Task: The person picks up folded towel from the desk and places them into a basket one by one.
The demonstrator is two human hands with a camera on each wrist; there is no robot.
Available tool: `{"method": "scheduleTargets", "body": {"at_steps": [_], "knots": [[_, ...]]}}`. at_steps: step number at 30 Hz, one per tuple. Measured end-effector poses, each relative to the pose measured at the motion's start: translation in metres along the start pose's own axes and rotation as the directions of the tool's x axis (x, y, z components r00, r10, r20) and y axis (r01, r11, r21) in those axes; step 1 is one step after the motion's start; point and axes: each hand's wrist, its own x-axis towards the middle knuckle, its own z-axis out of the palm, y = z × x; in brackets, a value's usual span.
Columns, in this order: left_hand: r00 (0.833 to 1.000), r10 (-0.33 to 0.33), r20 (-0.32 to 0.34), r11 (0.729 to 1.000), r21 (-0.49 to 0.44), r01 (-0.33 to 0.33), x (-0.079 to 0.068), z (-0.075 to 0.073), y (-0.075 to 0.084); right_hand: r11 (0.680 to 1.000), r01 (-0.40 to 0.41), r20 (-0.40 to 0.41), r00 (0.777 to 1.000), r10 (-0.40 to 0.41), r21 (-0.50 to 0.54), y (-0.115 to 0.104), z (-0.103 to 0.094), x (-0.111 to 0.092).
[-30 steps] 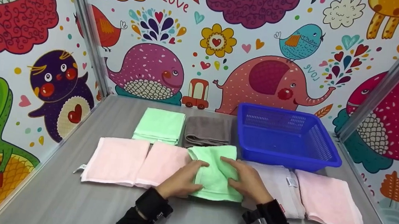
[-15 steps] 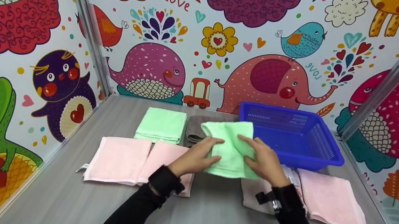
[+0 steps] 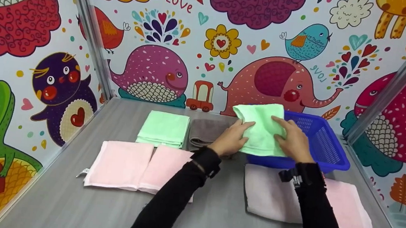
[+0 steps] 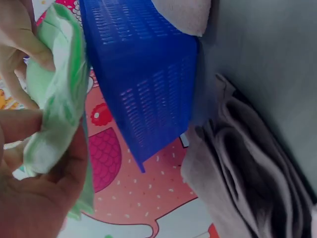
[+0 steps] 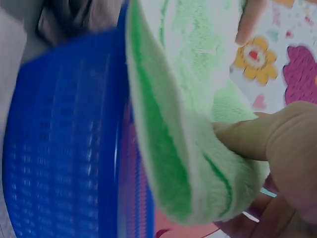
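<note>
A folded light green towel (image 3: pixel 261 131) is held up between both hands, in front of and above the left part of the blue basket (image 3: pixel 325 143). The left hand (image 3: pixel 231 137) grips its left side, thumb on one face and fingers behind, as the left wrist view shows. On the opposite side the right hand (image 3: pixel 294 140) pinches the towel; in the right wrist view its thumb (image 5: pixel 247 136) presses the near face with fingers curled beneath. Below the left hand lies a folded grey-brown towel (image 3: pixel 207 130), partly covered by that hand.
Another folded green towel (image 3: pixel 163 128) lies at the back left. Two pink towels (image 3: pixel 119 163) lie side by side in front of it. At the right, a pale towel (image 3: pixel 269 195) and a pink towel (image 3: pixel 349 205) lie before the basket. Patterned walls enclose the grey table (image 3: pixel 217 213).
Both hands have lifted the green towel off the table's front middle and carried it up, back and to the right, over to the basket. The other towels have stayed put.
</note>
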Motion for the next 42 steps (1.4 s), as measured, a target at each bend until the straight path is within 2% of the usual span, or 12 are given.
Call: {"method": "scheduleTargets", "body": {"at_steps": [6, 10, 12, 15, 18, 20, 22, 26, 29, 31, 37, 42], "knots": [[0.999, -0.047, -0.018, 0.998, 0.048, 0.047, 0.035, 0.019, 0.006, 0.999, -0.041, -0.029, 0.999, 0.041, 0.007, 0.026, -0.001, 0.014], [0.996, -0.090, -0.008, 0.988, 0.123, 0.090, 0.047, 0.031, 0.011, 0.999, -0.046, -0.064, 0.997, 0.047, 0.015, 0.038, 0.005, 0.018], [0.995, -0.103, -0.002, 0.978, 0.183, 0.101, 0.051, 0.036, 0.013, 0.998, -0.054, -0.055, 0.997, 0.056, 0.021, 0.043, 0.010, 0.020], [0.992, -0.123, 0.014, 0.938, 0.328, 0.112, 0.054, 0.046, 0.013, 0.997, -0.076, -0.008, 0.997, 0.077, 0.028, 0.051, 0.021, 0.020], [0.988, -0.152, 0.034, 0.858, 0.500, 0.115, 0.055, 0.056, 0.013, 0.995, -0.098, 0.048, 0.994, 0.096, 0.034, 0.057, 0.029, 0.020], [0.983, -0.177, 0.054, 0.811, 0.574, 0.115, 0.055, 0.061, 0.013, 0.995, -0.098, 0.074, 0.993, 0.095, 0.033, 0.061, 0.033, 0.020], [0.974, -0.212, 0.081, 0.787, 0.605, 0.121, 0.055, 0.063, 0.013, 0.994, -0.100, 0.108, 0.990, 0.095, 0.040, 0.065, 0.037, 0.020], [0.945, -0.289, 0.152, 0.772, 0.621, 0.136, 0.056, 0.062, 0.014, 0.995, -0.084, 0.174, 0.982, 0.072, 0.059, 0.070, 0.040, 0.021], [0.921, -0.334, 0.200, 0.761, 0.634, 0.138, 0.056, 0.059, 0.014, 0.995, -0.084, 0.245, 0.967, 0.068, 0.055, 0.070, 0.041, 0.023], [0.911, -0.351, 0.218, 0.757, 0.638, 0.139, 0.056, 0.058, 0.014, 0.993, -0.111, 0.307, 0.947, 0.094, 0.040, 0.071, 0.041, 0.025], [0.904, -0.366, 0.222, 0.741, 0.657, 0.138, 0.058, 0.057, 0.015, 0.977, -0.194, 0.447, 0.869, 0.213, -0.088, 0.072, 0.041, 0.028], [0.903, -0.374, 0.211, 0.738, 0.657, 0.153, 0.059, 0.058, 0.014, 0.953, -0.214, 0.482, 0.825, 0.294, -0.214, 0.069, 0.041, 0.026]]}}
